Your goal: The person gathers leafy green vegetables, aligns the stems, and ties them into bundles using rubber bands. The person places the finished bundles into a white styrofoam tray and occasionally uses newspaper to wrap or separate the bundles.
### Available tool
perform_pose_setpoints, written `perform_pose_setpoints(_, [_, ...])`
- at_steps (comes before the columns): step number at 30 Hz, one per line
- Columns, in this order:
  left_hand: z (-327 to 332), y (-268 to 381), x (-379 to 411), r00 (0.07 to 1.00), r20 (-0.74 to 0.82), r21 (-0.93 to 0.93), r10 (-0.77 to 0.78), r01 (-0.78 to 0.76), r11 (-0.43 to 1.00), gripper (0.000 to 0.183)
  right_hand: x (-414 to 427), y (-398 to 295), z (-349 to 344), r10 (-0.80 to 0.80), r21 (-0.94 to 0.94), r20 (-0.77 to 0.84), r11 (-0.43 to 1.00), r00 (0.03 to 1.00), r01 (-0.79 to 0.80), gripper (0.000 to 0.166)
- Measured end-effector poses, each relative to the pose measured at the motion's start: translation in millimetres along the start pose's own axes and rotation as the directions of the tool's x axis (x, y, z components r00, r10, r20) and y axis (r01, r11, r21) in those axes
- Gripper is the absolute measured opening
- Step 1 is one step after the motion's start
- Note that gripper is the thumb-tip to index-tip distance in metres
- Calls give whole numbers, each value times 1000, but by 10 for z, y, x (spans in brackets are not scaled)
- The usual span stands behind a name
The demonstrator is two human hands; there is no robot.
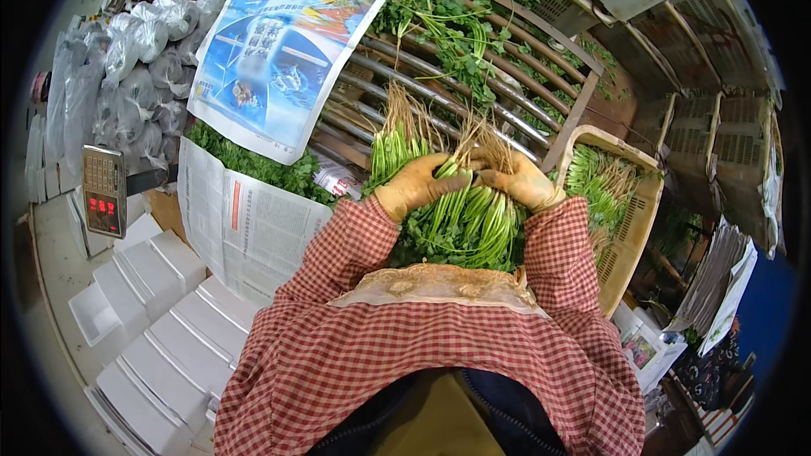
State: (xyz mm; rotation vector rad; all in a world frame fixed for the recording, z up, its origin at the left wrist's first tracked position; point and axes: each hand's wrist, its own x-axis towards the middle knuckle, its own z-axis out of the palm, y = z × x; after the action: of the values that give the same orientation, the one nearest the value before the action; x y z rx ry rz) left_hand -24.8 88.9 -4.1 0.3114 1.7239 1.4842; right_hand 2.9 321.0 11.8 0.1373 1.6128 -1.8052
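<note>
Close in front of my chest lies a mass of rooted leafy herbs (481,221), probably coriander, roots away from me. My left hand (418,185), in a yellowish glove, is closed around green stems near their roots. My right hand (519,182), gloved alike, grips the brown roots of a bunch beside it, and the fingertips of both hands nearly meet. Another rooted bunch (396,149) lies just beyond my left hand on a rack of metal bars (437,104). Loose herb sprigs (450,31) are strewn over the rack's far part.
Right of me stands a yellow plastic crate (627,253) of rooted herbs. Newspaper sheets (272,57) partly cover leafy greens (260,168) to the left. Farther left are a digital scale (104,190), filled clear plastic bags (146,85) and white foam boxes (158,354). Stacked crates (697,120) stand at the right.
</note>
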Motion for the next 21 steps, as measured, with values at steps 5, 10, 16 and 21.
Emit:
perform_pose_setpoints(5, [-64, 38, 113, 931, 124, 76, -343, 336, 939, 37, -144, 117, 34, -175, 92, -124, 978, 977, 187, 41])
perform_pose_setpoints(10, [-63, 55, -73, 994, 105, -461, -18, 64, 885, 41, -368, 267, -80, -157, 124, -254, 973, 954, 193, 39])
perform_pose_setpoints(16, [44, 101, -142, 994, 107, -499, -32, 81, 863, 55, -301, 237, -78, -94, -46, -305, 995, 948, 84, 34])
perform_pose_setpoints(21, [47, 123, -187, 993, 115, -491, -17, 71, 868, 52, -331, 205, -59, -96, 104, -161, 988, 982, 113, 37])
